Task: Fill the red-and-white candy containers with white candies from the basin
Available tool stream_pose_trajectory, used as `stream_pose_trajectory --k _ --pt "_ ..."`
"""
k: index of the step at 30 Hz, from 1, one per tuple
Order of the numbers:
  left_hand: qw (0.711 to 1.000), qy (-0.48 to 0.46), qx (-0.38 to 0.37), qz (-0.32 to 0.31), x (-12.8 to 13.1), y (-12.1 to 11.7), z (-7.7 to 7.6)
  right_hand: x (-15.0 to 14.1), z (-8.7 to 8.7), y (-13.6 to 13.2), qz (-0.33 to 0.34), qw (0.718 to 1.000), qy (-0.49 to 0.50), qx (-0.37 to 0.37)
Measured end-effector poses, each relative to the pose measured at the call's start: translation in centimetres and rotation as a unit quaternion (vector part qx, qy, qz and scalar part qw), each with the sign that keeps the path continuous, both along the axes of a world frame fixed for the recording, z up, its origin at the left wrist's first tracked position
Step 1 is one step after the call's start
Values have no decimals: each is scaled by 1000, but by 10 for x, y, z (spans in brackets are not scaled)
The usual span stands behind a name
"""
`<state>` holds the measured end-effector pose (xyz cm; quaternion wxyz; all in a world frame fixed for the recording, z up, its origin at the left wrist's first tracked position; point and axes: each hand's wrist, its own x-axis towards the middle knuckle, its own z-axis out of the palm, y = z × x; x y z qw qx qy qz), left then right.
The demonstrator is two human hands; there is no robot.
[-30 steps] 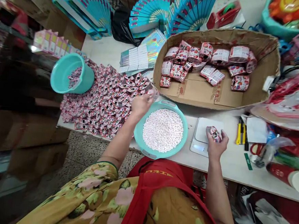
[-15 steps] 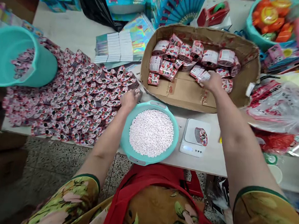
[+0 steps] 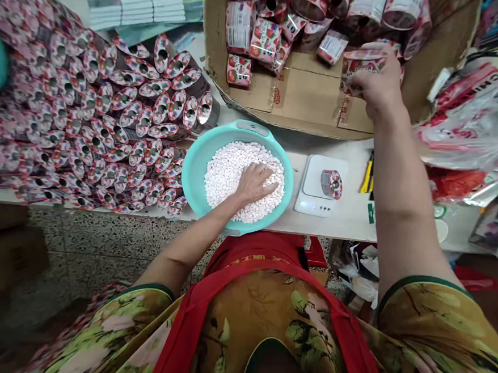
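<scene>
My left hand [image 3: 255, 184] lies in a turquoise basin [image 3: 195, 177], its fingers spread over small white pellets [image 3: 224, 168] that look like candies. Inside a cardboard box [image 3: 310, 94], my right hand [image 3: 382, 79] grips a red and white strawberry-printed packet [image 3: 360, 63]. Several similar packets [image 3: 265, 40] lie at the back and left of that box. To the right of the basin, one round printed packet [image 3: 331, 184] rests on its side on a white digital scale [image 3: 313, 205].
Rows of upright printed tubes with round openings [image 3: 129, 121] crowd the table's left side. Behind them lie stacked white booklets [image 3: 138, 0]. A yellow cutter [image 3: 367, 175] is right of the scale, and clear plastic bags [image 3: 483, 129] are heaped at the right.
My left hand has moved from the printed tubes into the basin of pellets. In the box, my right hand now grips a packet farther right. The view has shifted closer.
</scene>
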<state>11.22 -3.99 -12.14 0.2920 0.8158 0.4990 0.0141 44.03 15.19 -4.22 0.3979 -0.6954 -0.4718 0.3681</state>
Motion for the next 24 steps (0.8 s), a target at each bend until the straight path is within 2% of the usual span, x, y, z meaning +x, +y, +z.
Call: stream_pose_trajectory --k 2,4,7,9,10,11,13,14,16,18,20,24 --pt "999 12 3 -29 -19 -10 3 -17 25 -52 6 992 79 101" --pt "1000 25 -4 -12 -40 -15 2 -45 39 -110 21 981 114 153" --pt "994 1 -30 102 -63 -13 -2 -99 37 -187 21 983 153 95" --pt "968 -85 -82 222 -69 -7 0 -135 25 -222 29 982 181 46" --pt "938 -150 -121 288 -70 -4 4 -151 18 -234 30 981 189 28" --pt "896 -225 -159 347 -70 -2 10 -165 10 -243 31 981 193 12" --pt "797 -371 -220 423 -68 2 27 -188 -2 -251 27 982 187 -3" --pt "751 -433 -242 436 -67 4 38 -197 -6 -252 27 984 178 -5" --pt "680 -527 -281 426 -65 6 59 -211 -14 -251 29 987 155 -4" --pt "623 -579 -326 413 -65 8 74 -219 -19 -248 31 990 137 -19" --pt "576 -602 -366 413 -65 10 81 -222 -23 -246 19 989 138 -50" --pt "508 -599 -420 455 -69 13 71 -213 -21 -246 -37 984 159 -75"
